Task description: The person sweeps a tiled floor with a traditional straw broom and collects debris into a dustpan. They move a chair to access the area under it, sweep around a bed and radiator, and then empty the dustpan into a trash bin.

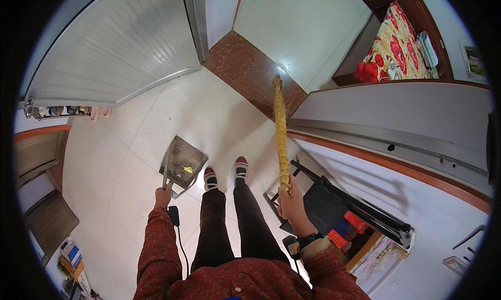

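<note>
My left hand (163, 197) is closed round the grey handle of a square, brown-stained dustpan (180, 153), which is low over the floor in front of my left foot; whether it touches the floor I cannot tell. A small yellow scrap (188, 170) lies in the pan. In my right hand (293, 206) is a yellow straw hand broom (281, 127), its fingers wrapped round the near end. The broom points away from me, and its bristle tip appears over the brown doorway threshold. Broom and dustpan are well apart.
A grey metal door (125, 44) stands at the far left, beside a brown threshold strip (242, 73). To my right are a black chair (323, 201) and a wall edge. Red floral cloth (399, 44) covers something beyond the doorway. Pink slippers (95, 113) lie left.
</note>
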Available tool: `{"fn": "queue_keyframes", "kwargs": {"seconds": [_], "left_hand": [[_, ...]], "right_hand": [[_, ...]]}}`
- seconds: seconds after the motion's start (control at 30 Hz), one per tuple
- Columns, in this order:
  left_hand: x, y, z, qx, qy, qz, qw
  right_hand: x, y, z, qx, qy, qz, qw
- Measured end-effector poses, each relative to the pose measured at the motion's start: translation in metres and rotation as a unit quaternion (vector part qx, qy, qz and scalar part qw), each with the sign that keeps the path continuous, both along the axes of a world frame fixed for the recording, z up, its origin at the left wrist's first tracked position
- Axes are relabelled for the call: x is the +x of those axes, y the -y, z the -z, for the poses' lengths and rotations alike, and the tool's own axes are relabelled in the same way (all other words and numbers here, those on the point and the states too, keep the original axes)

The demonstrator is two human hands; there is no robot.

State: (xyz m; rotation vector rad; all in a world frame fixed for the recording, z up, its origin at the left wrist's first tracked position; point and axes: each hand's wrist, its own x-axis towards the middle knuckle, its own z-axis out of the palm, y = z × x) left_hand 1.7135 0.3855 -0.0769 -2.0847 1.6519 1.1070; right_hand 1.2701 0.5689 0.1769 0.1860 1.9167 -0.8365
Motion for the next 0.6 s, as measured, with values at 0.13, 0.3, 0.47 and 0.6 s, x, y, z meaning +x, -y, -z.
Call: {"fn": "queue_keyframes", "kwargs": {"seconds": [0.13, 0.3, 0.47, 0.6], "left_hand": [[-0.003, 0.0, -0.003, -0.014, -0.014, 0.006, 1.0], [-0.003, 0.001, -0.009, 0.007, 0.019, -0.006, 1.0], [-0.004, 0.0, -0.013, -0.017, 0.01, 0.033, 0.999], [0.011, -0.002, -0.025, -0.107, 0.02, 0.084, 0.99]], "right_hand": [[-0.009, 0.02, 0.048, -0.021, -0.057, 0.016, 0.998], [0.027, 0.031, 0.088, 0.061, 0.135, 0.093, 0.985], [0.039, 0.0, 0.005, -0.005, 0.161, 0.075, 0.984], [0.018, -0.019, -0.056, 0.026, 0.096, 0.038, 0.994]]}}
